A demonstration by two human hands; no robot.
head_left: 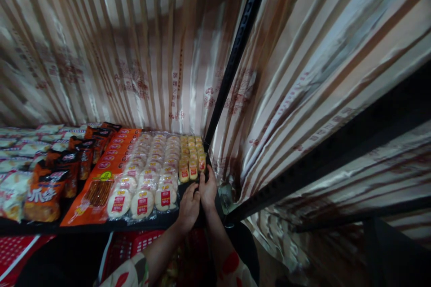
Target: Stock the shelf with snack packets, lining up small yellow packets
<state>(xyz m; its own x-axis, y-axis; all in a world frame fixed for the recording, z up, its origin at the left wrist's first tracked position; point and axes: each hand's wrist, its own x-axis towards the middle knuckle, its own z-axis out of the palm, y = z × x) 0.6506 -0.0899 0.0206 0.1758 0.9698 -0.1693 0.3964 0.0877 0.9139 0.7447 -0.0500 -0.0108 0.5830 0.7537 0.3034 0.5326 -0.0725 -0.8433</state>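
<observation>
At the front right corner of a dark shelf, both my hands are close together beside rows of small yellow snack packs (192, 158) with red labels. My right hand (208, 190) has its thumb and fingertips around the near end of the rightmost snack pack (202, 163). Just left of it, my left hand (189, 207) is closed, its fingers curled against my right hand. Whatever those left fingers may hold is hidden. To their left lie rows of round white rice crackers (142, 204) in clear wrappers.
Further left are a flat orange snack package (111, 161), orange and black snack bags (47, 195) and white snack bags (13, 193). Red baskets (143, 240) stand below the shelf. A black upright post (232, 67) rises at the corner before printed, pleated sheeting (151, 54).
</observation>
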